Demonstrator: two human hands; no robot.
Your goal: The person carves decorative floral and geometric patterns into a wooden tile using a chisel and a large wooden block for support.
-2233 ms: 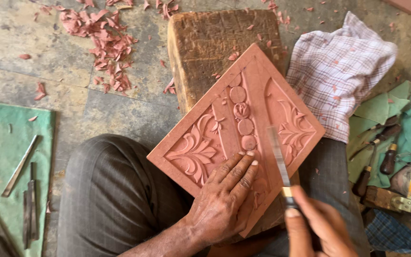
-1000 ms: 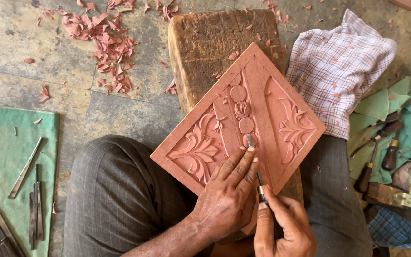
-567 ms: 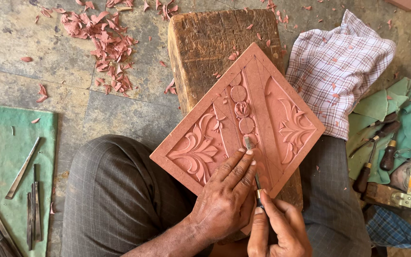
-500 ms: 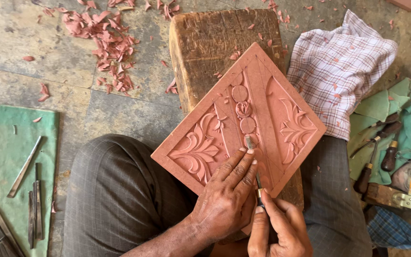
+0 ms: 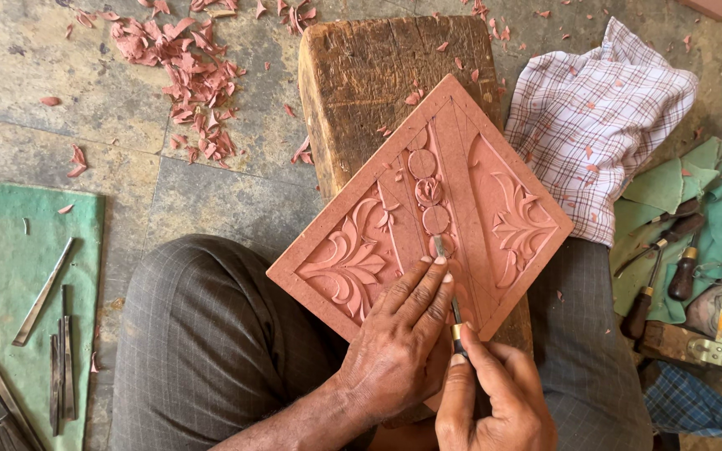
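On the wooden block (image 5: 378,79) between the person's knees lies a carved reddish stone slab (image 5: 470,188), set cornerwise. Left hand (image 5: 399,347) presses flat on its near corner, fingers spread; right hand (image 5: 495,401) pinches a thin chisel (image 5: 449,288), tip at the central medallions. Stone chips (image 5: 185,75) litter the floor beyond the block.

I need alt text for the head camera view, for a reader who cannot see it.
A person's right hand holds a thin carving tool against a reddish tile with leaf reliefs, while the left hand steadies it on a worn wooden block. Reddish shavings lie on the stone floor, with a checked cloth nearby.
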